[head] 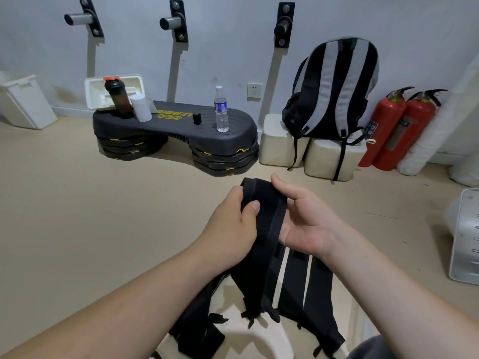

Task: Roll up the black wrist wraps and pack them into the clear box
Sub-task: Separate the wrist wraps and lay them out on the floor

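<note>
A long black wrist wrap [269, 224] hangs between my two hands, its upper end folded over at the top. My left hand [230, 224] grips its left edge, thumb across the front. My right hand [303, 221] holds the right edge, thumb up behind the fold and fingers beneath the strap. Several more black wrist wraps [308, 288] lie flat side by side on a pale surface below my hands. A clear box [89, 95] stands open at the far left end of the black step platform [168, 123].
On the platform stand a dark shaker bottle [119, 99], a white cup [140, 108] and a water bottle [221, 110]. A striped backpack [334, 89] sits on cream blocks, with two red fire extinguishers [399, 128] to the right. A white bin [24, 102] is far left.
</note>
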Action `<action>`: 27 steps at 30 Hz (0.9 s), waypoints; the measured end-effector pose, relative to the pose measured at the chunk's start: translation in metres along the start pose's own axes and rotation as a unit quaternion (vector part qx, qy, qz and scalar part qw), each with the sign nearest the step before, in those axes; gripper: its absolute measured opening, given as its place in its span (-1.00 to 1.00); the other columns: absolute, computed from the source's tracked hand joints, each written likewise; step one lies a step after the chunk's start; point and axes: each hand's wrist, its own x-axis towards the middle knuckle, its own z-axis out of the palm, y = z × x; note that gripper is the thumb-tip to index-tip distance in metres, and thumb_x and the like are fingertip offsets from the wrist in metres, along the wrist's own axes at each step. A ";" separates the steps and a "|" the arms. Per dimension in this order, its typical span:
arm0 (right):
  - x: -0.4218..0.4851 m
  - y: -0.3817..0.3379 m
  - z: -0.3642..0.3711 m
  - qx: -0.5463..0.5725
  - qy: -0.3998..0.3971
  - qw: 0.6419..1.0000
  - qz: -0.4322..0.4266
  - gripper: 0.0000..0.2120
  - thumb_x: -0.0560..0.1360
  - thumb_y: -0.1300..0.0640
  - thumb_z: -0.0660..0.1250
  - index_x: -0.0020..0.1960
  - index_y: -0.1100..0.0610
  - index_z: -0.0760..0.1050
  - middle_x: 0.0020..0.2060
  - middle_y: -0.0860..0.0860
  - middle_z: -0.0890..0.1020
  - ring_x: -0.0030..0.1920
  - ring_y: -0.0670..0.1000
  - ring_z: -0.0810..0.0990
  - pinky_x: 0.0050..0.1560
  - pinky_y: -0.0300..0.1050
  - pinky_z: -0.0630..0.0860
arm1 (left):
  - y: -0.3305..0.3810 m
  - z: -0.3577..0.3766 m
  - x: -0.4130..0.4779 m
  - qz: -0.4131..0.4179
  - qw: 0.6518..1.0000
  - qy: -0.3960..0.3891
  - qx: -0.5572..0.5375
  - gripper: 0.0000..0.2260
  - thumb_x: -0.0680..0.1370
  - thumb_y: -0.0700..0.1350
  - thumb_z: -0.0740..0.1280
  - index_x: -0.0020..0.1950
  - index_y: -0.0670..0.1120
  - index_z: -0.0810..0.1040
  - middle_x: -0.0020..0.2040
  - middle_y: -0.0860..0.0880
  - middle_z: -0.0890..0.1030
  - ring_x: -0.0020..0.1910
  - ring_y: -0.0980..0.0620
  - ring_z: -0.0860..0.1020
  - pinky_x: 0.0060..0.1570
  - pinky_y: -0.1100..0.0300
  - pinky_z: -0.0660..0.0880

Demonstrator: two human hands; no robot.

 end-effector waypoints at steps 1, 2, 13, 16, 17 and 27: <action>0.000 0.002 0.000 -0.009 -0.004 1.000 0.007 -0.57 0.64 -0.14 0.33 0.14 0.20 0.74 0.13 0.16 0.75 0.04 0.16 0.77 0.14 0.10 0.68 | 0.000 0.001 0.000 0.004 1.000 0.004 0.001 -0.86 0.74 -0.04 0.20 0.17 -0.07 0.49 -0.01 -0.01 0.64 0.00 0.05 0.59 0.00 0.15 0.51; -0.001 0.003 0.002 -0.017 -0.009 1.000 0.014 -0.55 0.65 -0.17 0.29 0.07 0.17 0.77 0.09 0.15 0.76 0.02 0.16 0.78 0.14 0.10 0.67 | 0.001 0.001 0.001 0.008 1.000 0.008 0.005 -0.87 0.74 -0.05 0.20 0.17 -0.06 0.50 -0.02 0.00 0.64 -0.01 0.05 0.59 -0.01 0.15 0.50; 0.004 0.000 0.000 -0.037 0.029 0.997 -0.062 -0.67 0.70 0.01 0.30 0.34 0.19 0.61 0.17 0.18 0.75 0.13 0.14 0.77 0.07 0.09 0.73 | 0.010 0.005 0.010 -0.027 0.998 0.014 -0.059 -0.87 0.71 0.03 0.27 0.16 0.02 0.54 -0.01 0.08 0.68 -0.01 0.12 0.66 -0.04 0.13 0.58; 0.012 -0.011 -0.011 0.019 0.063 0.992 -0.104 -0.61 0.72 -0.02 0.27 0.42 0.20 0.55 0.21 0.19 0.73 0.20 0.19 0.73 0.08 0.14 0.71 | 0.013 0.005 0.012 -0.073 0.988 -0.043 -0.127 -0.85 0.66 0.03 0.38 0.12 -0.03 0.59 -0.08 0.05 0.74 -0.07 0.11 0.72 -0.10 0.18 0.60; 0.015 -0.015 -0.015 0.040 0.080 0.989 -0.119 -0.60 0.72 -0.02 0.27 0.43 0.20 0.54 0.20 0.17 0.74 0.19 0.17 0.74 0.06 0.12 0.71 | 0.011 0.005 0.010 -0.082 0.985 -0.089 -0.123 -0.86 0.66 0.01 0.40 0.13 -0.04 0.61 -0.05 0.04 0.76 -0.03 0.08 0.74 -0.04 0.14 0.63; 0.013 -0.033 -0.066 0.130 0.227 0.953 -0.152 -0.69 0.64 0.03 0.43 0.33 0.14 0.58 0.11 0.13 0.76 0.09 0.20 0.76 -0.05 0.18 0.72 | -0.010 0.003 -0.002 -0.087 0.978 -0.173 0.080 -0.83 0.65 0.07 0.38 0.01 -0.02 0.61 -0.13 0.06 0.72 -0.17 0.13 0.66 -0.20 0.25 0.51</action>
